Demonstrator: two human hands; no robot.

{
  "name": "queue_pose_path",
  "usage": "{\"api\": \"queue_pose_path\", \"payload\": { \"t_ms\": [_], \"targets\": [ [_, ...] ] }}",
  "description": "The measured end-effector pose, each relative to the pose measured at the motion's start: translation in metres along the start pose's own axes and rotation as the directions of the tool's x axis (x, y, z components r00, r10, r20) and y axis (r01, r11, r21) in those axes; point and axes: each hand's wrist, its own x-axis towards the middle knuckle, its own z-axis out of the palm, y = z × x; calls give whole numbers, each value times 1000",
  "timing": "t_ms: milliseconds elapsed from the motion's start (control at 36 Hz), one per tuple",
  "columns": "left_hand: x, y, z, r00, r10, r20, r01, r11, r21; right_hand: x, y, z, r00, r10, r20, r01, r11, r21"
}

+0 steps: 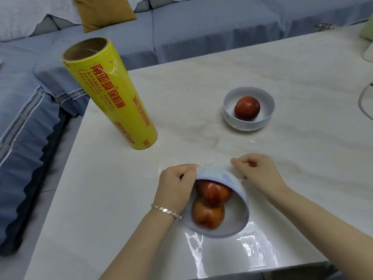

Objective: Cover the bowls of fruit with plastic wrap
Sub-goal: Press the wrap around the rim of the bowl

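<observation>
Tilted bowl (pixel 226 178) of 2 fruits (pixel 209 214), left hand (pixel 175 186) gripping it, right hand (pixel 258 174) beside

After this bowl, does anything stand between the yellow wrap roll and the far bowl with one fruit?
Nothing visible. Only bare marble tabletop lies between the upright yellow plastic-wrap roll and the white bowl holding one red fruit. The held, tilted blue-white bowl sits nearer, off that line.

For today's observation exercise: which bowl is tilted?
The near bowl with two fruits, gripped by the left hand; the far bowl, holding one fruit, stands upright.
</observation>
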Motion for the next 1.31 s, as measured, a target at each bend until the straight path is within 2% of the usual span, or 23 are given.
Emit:
{"api": "queue_pose_path", "payload": {
  "t_ms": [83,139,250,472,556,611,639,667,750,806,889,1000,1167,1250,1306],
  "targets": [
    [3,-1,-1,999,-35,-23,34,999,-12,-21,-4,-12,981,-152,-120,167,978,124],
    [4,-2,0,999,-37,-21,37,999,1,-43,-9,-15,965,-243,-100,256,955,150],
    [5,-7,-1,999,-34,-42,35,999,30,-72,-3,-4,956,-292,6,289,949,124],
    [5,-9,-3,989,-96,-111,105,992,76,-69,-7,11,988,-139,68,119,963,240],
    [5,-9,-4,988,-104,-116,111,992,55,-57,-9,8,980,-81,179,48,982,183],
    [2,-9,-3,995,-71,-71,72,997,7,-48,-12,3,958,12,287,-54,989,137],
    [1,-8,-1,998,-48,-47,48,999,-5,-44,-14,1,951,12,308,-50,992,113],
    [-1,-6,0,999,-25,-27,25,1000,-8,-41,-17,0,955,-27,297,-7,994,112],
    [-1,-1,2,1000,5,-29,-6,1000,-12,-40,-34,-6,941,-269,207,256,963,87],
    [1,-1,2,999,0,-53,0,1000,-3,-38,-41,-6,893,-374,251,364,927,89],
    [0,-4,-1,997,-1,-74,3,999,32,-38,-44,3,838,-398,372,418,908,31],
    [1,-7,-2,995,7,-99,1,997,80,-31,-50,4,834,-359,420,402,916,-16],
    [-2,-1,-1,997,24,-75,-23,999,23,-16,-46,8,808,-199,554,320,938,-130],
    [-1,2,0,996,21,-90,-17,999,41,-10,-42,1,804,-108,585,221,967,-124],
    [2,2,0,996,0,-85,2,1000,30,-11,-40,-5,809,-129,573,233,966,-112]
  ]
}}
